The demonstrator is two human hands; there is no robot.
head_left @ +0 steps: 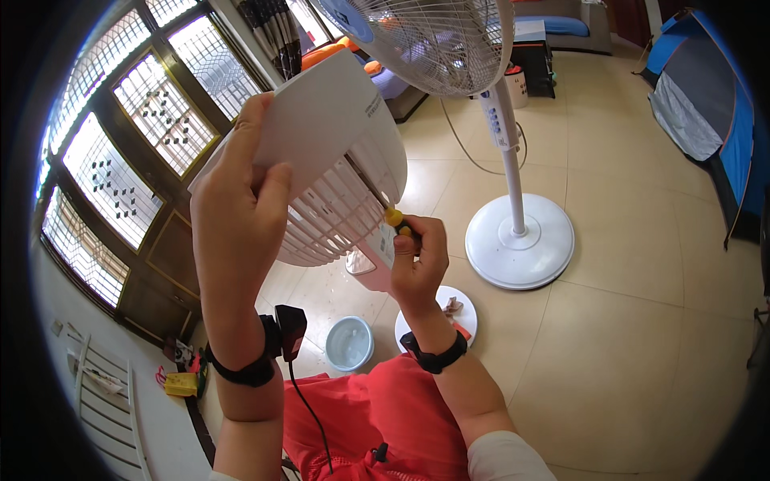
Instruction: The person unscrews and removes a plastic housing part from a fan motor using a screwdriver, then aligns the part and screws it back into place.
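White slatted housing (333,112): held aloft, clear of the floor (626,264), tilted, with its plain face toward 12 o'clock and its grille (333,212) toward 6. Clock positions are read from the housing, 12 being the top of the view.

Handling: judged light for its bulk and, by its look, moulded plastic; stiff across the plain shell, more fragile at the thin slats. The smooth face may prove slippery. Recommended hold: the solid rim at 9 to 11 o'clock, or the shell at 1; no load on the slats.

Hands: the left hand (241,180) grips the housing's edge at 9 to 10 o'clock, thumb on the near face. The right hand (421,260), at 4 o'clock, is closed around the yellow-and-dark handle of a screwdriver (393,216), its shaft along the grille. Whether the tip is seated cannot be determined.

Surroundings: blue basin (350,343) at 6 o'clock; white round disc (468,311) bearing small items at 5; pedestal fan (501,120) between 1 and 4; blue-and-grey tent (686,120) at 3, well apart.
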